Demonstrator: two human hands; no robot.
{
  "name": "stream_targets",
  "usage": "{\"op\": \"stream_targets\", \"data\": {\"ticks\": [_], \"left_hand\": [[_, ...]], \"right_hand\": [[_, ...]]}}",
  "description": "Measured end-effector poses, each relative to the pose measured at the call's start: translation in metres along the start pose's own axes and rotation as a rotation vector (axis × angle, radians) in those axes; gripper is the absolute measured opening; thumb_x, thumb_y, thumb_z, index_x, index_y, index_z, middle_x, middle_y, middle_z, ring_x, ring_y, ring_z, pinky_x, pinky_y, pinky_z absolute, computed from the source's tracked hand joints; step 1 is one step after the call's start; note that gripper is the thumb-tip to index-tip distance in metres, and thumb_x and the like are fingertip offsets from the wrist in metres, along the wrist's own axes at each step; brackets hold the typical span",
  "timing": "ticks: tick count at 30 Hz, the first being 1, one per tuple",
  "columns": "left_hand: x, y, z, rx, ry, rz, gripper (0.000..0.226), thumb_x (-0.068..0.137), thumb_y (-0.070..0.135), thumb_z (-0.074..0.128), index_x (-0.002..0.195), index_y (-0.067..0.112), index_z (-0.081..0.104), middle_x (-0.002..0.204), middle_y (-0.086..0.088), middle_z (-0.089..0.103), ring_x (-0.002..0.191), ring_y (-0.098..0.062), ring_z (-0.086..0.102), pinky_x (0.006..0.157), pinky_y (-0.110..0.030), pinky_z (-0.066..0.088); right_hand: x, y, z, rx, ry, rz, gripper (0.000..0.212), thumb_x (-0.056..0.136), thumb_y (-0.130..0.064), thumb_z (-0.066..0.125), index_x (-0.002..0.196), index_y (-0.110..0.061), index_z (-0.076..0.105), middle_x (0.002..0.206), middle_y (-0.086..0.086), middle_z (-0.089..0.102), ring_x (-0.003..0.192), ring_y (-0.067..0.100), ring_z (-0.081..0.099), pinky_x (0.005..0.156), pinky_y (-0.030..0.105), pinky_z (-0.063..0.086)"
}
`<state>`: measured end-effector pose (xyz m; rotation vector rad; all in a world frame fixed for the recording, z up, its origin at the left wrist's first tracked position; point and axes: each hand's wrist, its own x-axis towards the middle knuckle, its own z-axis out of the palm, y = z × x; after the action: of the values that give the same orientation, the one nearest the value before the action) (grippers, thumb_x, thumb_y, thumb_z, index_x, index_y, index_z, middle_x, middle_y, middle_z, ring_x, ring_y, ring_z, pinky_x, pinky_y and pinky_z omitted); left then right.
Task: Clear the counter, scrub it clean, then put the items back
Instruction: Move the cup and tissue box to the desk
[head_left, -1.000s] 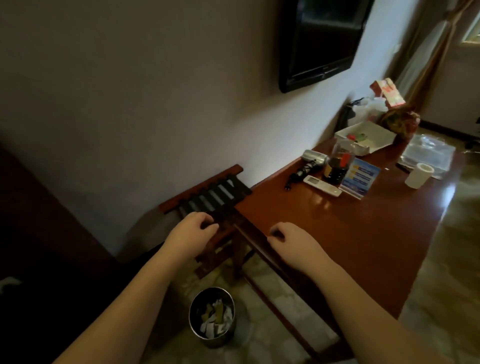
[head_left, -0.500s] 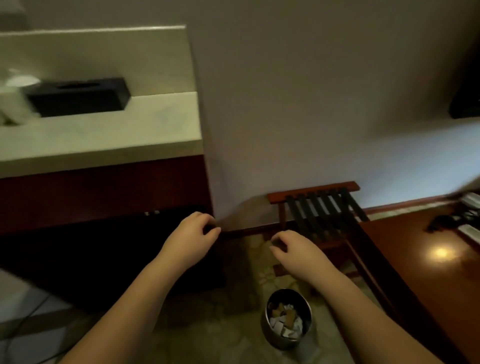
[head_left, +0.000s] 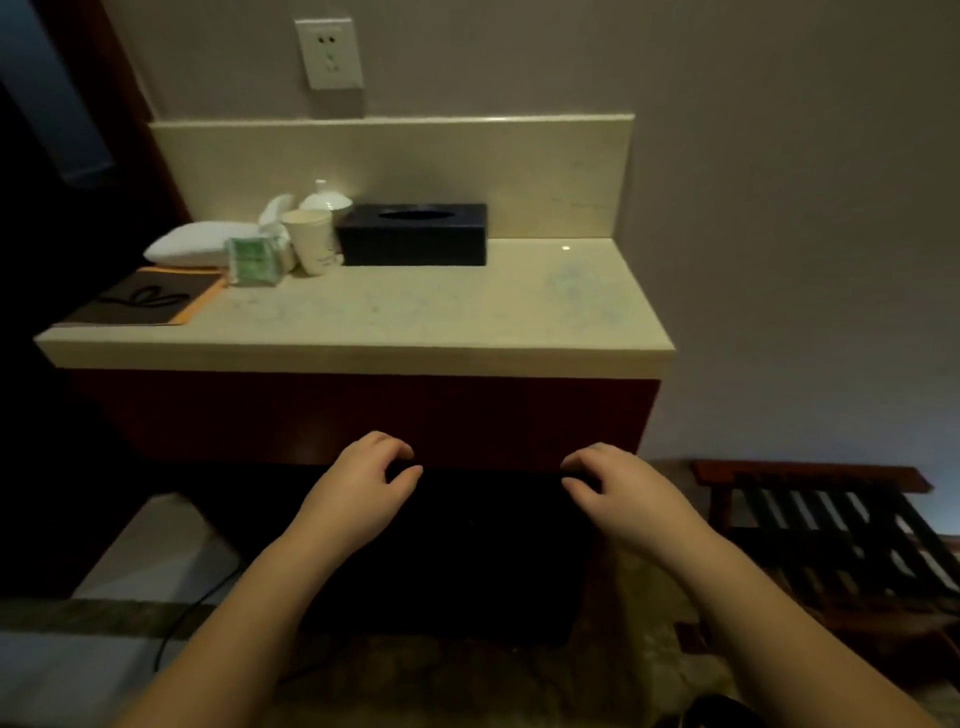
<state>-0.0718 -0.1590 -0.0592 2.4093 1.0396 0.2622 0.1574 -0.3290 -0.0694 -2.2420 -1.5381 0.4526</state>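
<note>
A pale stone counter (head_left: 415, 317) on a dark red cabinet fills the upper middle of the head view. At its back stand a black tissue box (head_left: 413, 235), a paper cup (head_left: 310, 240), a green packet (head_left: 253, 261), a white lidded cup (head_left: 324, 197) and a white wrapped bundle (head_left: 192, 244). A dark tray with an orange rim (head_left: 140, 300) lies at the left end. My left hand (head_left: 358, 488) and my right hand (head_left: 623, 491) hover below the counter's front edge, fingers loosely curled, holding nothing.
A wall socket (head_left: 329, 52) sits above the backsplash. A dark slatted wooden rack (head_left: 831, 525) stands low at the right. A black cable (head_left: 192, 613) runs over the floor at the lower left. A dark recess lies under the cabinet.
The view has swung left from the wooden desk and the bin to the stone counter. Both hands keep the same curled pose in front of me.
</note>
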Motion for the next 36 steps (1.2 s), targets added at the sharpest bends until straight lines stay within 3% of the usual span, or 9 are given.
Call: {"op": "stream_targets", "data": {"ticks": [5, 10, 17, 22, 28, 32, 36], "left_hand": [[0.017, -0.042, -0.054, 0.033, 0.159, -0.003, 0.031, 0.096, 0.035, 0.056, 0.121, 0.019, 0.062, 0.111, 0.017, 0.049, 0.105, -0.002, 0.05, 0.087, -0.021, 0.041], [0.049, -0.061, -0.106, 0.066, 0.299, 0.024, 0.022, 0.095, 0.027, 0.058, 0.111, 0.014, 0.065, 0.105, 0.009, 0.052, 0.107, -0.012, 0.054, 0.088, -0.027, 0.042], [0.127, -0.066, -0.151, 0.094, 0.411, -0.028, 0.028, 0.094, 0.028, 0.056, 0.119, 0.015, 0.061, 0.123, 0.001, 0.052, 0.115, -0.016, 0.05, 0.092, -0.032, 0.041], [0.204, -0.067, -0.161, 0.105, 0.445, -0.149, 0.042, 0.092, 0.027, 0.058, 0.132, 0.017, 0.052, 0.137, -0.004, 0.043, 0.126, -0.021, 0.04, 0.1, -0.037, 0.039], [0.276, -0.076, -0.173, 0.15, 0.489, -0.265, 0.054, 0.092, 0.024, 0.059, 0.142, 0.018, 0.04, 0.142, -0.006, 0.034, 0.13, -0.024, 0.031, 0.104, -0.042, 0.037], [0.302, -0.086, -0.172, 0.21, 0.486, -0.31, 0.051, 0.093, 0.031, 0.059, 0.14, 0.019, 0.044, 0.141, -0.006, 0.034, 0.129, -0.025, 0.03, 0.101, -0.043, 0.039], [0.314, -0.095, -0.171, 0.246, 0.532, -0.297, 0.035, 0.094, 0.031, 0.058, 0.126, 0.017, 0.058, 0.136, -0.005, 0.04, 0.124, -0.024, 0.034, 0.099, -0.04, 0.04]], "right_hand": [[0.043, -0.051, -0.023, -0.086, 0.093, -0.069, 0.03, 0.096, -0.036, 0.05, 0.123, -0.026, 0.058, 0.118, -0.012, 0.057, 0.11, 0.006, 0.054, 0.09, 0.023, 0.044], [0.101, -0.082, -0.061, -0.158, 0.138, -0.119, 0.026, 0.095, -0.033, 0.052, 0.117, -0.023, 0.061, 0.112, -0.007, 0.06, 0.103, 0.012, 0.058, 0.087, 0.028, 0.047], [0.22, -0.088, -0.098, -0.29, 0.119, -0.067, 0.041, 0.094, -0.037, 0.055, 0.132, -0.021, 0.051, 0.137, 0.001, 0.05, 0.116, 0.017, 0.053, 0.095, 0.031, 0.046], [0.305, -0.085, -0.109, -0.273, 0.138, -0.075, 0.06, 0.087, -0.041, 0.063, 0.14, -0.022, 0.041, 0.138, 0.007, 0.043, 0.112, 0.021, 0.052, 0.088, 0.03, 0.048], [0.402, -0.08, -0.117, -0.351, 0.054, -0.058, 0.083, 0.082, -0.056, 0.063, 0.149, -0.027, 0.024, 0.151, 0.01, 0.027, 0.129, 0.032, 0.041, 0.102, 0.042, 0.044], [0.434, -0.077, -0.111, -0.388, -0.073, -0.002, 0.091, 0.08, -0.062, 0.062, 0.151, -0.026, 0.019, 0.157, 0.013, 0.012, 0.134, 0.036, 0.036, 0.105, 0.04, 0.038], [0.445, -0.069, -0.105, -0.366, -0.05, -0.008, 0.093, 0.075, -0.065, 0.065, 0.149, -0.028, 0.022, 0.16, 0.012, 0.005, 0.134, 0.038, 0.036, 0.104, 0.041, 0.039]]}}
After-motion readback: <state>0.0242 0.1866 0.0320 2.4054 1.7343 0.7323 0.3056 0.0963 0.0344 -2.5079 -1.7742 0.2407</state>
